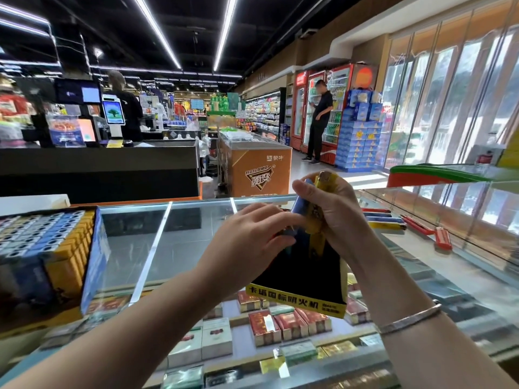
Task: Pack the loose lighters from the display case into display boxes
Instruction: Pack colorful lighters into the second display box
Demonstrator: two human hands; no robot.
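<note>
Black display box [297, 273] with yellow printed rim; blue and yellow lighters [309, 214] above.

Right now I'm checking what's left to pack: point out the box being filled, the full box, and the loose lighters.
black display box [297, 272], head view, dark inside.
full display box [95, 265], head view, blue side wall.
loose lighters [387, 224], head view, yellow lighter's body.

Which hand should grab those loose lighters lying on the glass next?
Probably the left hand: its fingers look only lightly engaged. The right hand grips a bundle of lighters, though the loose lighters lie on its side.
</note>
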